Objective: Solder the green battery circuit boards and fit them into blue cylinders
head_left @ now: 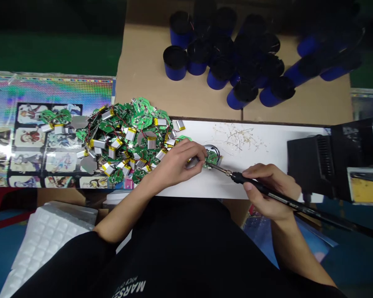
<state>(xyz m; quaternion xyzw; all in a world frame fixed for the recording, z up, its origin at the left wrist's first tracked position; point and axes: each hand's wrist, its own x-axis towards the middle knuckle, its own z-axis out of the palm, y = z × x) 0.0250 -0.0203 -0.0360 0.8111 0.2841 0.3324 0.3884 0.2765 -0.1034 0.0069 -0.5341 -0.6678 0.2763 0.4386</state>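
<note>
White work surface [199, 130], cardboard sheet [143, 54] beyond the fingers, a group of dark blue cylinders [175, 71] on it, some upright, some tilted or on their sides.

Right hand [270, 190]: fingers closed around the handle of a soldering iron [301, 207], pen-style, metal tip angled away from the fingertips toward the left hand. Left hand [180, 163]: thumb and index nearly together at the near-left edge of a green circuit board [211, 157] — can't tell what's pinched, if anything. Board is just right of the left fingertips, ahead of the right ones, iron tip at its near edge; can't tell if it touches. Black ring [216, 147] shows around the board's far side.

Left of the left fingers: big pile of green boards and silver cells [130, 134], some with yellow ends. Beyond the right fingers: thin wire scraps [239, 138]. Right of them — black box [304, 161], then a tray with a yellow pad [366, 188].
</note>
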